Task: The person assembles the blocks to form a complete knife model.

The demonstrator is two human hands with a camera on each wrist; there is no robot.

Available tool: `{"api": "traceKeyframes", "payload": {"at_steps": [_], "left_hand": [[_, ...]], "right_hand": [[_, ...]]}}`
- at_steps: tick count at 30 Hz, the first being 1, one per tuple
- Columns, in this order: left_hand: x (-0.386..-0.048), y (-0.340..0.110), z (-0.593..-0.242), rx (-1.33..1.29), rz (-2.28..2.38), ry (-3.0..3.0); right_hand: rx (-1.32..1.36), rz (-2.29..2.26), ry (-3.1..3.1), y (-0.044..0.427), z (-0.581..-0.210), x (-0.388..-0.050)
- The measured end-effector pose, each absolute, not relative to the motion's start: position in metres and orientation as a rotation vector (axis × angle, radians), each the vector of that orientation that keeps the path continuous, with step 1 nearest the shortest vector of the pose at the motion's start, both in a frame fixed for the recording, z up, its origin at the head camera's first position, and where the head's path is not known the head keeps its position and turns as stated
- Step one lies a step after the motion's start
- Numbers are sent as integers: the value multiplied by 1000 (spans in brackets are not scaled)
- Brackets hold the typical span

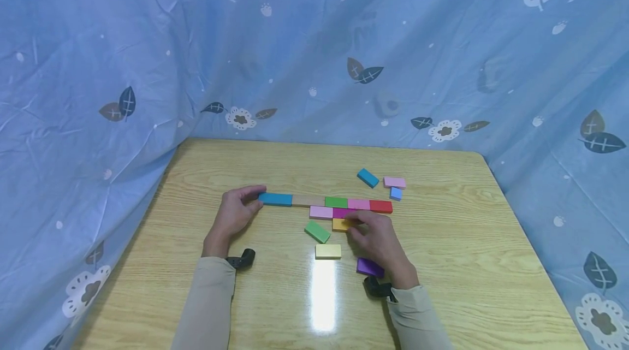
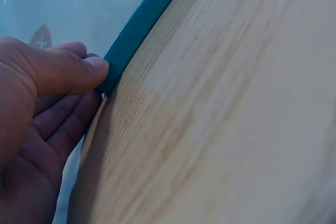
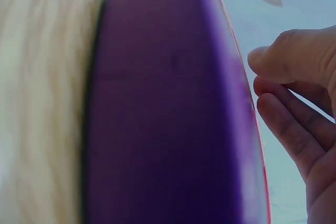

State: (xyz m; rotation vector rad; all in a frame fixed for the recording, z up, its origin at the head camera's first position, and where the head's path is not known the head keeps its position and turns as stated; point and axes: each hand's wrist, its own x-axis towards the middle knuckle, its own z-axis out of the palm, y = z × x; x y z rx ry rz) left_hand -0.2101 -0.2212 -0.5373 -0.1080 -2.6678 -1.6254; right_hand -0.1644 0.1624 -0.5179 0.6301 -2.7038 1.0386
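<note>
In the head view my left hand (image 1: 235,212) pinches the left end of a blue block (image 1: 276,200), the thumb on its near side. The left wrist view also shows the left thumb (image 2: 79,74) against the blue block's end (image 2: 137,30). That block heads a row with a tan block (image 1: 308,201), a green block (image 1: 336,202), a pink block (image 1: 358,204) and a red block (image 1: 381,206). A light pink block (image 1: 321,212) and a magenta block (image 1: 342,212) lie against its near side. My right hand (image 1: 380,238) holds an orange block (image 1: 340,225) by its right end, partly hidden by the fingers.
Nearer me lie a light green block (image 1: 317,231), a yellow block (image 1: 327,251) and a purple block (image 1: 369,267), the last close under the right wrist. Beyond the row are a loose blue block (image 1: 368,178), a pink block (image 1: 395,182) and a small blue block (image 1: 396,194).
</note>
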Motion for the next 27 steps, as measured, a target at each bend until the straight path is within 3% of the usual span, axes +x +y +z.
{"api": "traceKeyframes", "payload": {"at_steps": [10, 27], "left_hand": [[-209, -221, -536, -102, -1617, -2677], [-209, -220, -537, -102, -1611, -2670]], "right_hand": [[740, 1217, -2637, 138, -517, -158], [661, 1301, -2789, 109, -519, -142]]}}
